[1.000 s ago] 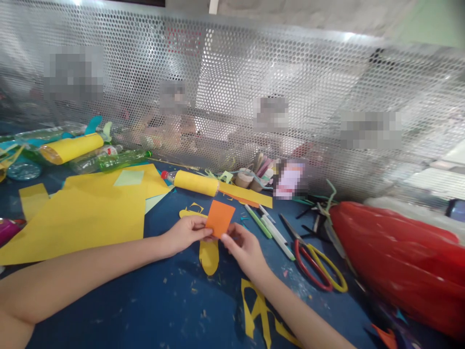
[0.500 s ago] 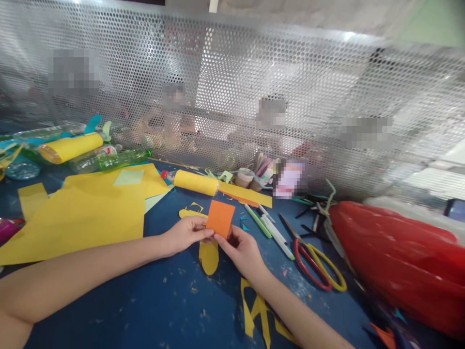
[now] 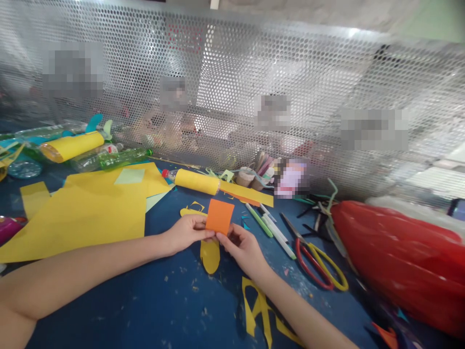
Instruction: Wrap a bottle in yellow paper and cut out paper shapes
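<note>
A small orange paper square (image 3: pixel 220 216) is held up over the blue table between both hands. My left hand (image 3: pixel 189 233) pinches its lower left corner, thumb in front. My right hand (image 3: pixel 242 245) grips the lower right corner in the same way. Beneath them lies a rounded yellow paper cutout (image 3: pixel 210 258), partly covered by the hands and the square. Another yellow paper piece (image 3: pixel 187 212) shows just behind my left fingers. Yellow paper offcuts (image 3: pixel 258 310) lie beside my right forearm.
Scissors with red and yellow handles (image 3: pixel 315 261) and several markers (image 3: pixel 278 235) lie to the right, near a red plastic bag (image 3: pixel 395 257). Large yellow sheets (image 3: pixel 98 218) cover the left. A yellow-wrapped bottle (image 3: pixel 196 181) lies ahead, before a perforated metal screen (image 3: pixel 225 63) with people behind it.
The orange square has turned slightly and tipped a little between my fingers. Both hands keep their hold, and the view has shifted very slightly.
</note>
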`<state>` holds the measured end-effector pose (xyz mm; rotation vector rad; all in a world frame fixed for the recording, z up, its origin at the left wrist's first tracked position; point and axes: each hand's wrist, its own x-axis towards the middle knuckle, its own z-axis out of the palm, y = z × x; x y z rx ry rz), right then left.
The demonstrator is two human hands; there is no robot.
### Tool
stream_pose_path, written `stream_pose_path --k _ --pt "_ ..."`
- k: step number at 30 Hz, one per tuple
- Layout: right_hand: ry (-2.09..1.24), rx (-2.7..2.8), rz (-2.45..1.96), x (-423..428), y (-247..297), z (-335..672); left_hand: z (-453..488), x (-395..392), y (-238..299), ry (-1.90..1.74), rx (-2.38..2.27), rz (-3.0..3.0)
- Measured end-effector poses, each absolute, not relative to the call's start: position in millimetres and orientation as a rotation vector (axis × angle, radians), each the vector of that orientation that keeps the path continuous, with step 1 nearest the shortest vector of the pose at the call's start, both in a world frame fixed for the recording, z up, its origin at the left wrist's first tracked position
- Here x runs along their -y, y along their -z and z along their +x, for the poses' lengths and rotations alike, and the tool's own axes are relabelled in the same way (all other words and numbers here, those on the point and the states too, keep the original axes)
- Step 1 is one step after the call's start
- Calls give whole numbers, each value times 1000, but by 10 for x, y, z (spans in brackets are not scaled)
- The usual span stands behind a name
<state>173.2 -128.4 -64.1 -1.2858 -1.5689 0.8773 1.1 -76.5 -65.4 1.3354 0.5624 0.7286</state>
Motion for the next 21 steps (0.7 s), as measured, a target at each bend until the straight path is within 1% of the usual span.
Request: stream_pose_path --k 11,21 --pt "-944 1381 -1278 1272 595 1731 22 765 610 -855 -677 1224" --pt "-1018 1346 -1239 1247 655 1733 24 770 602 -869 -668 1247"
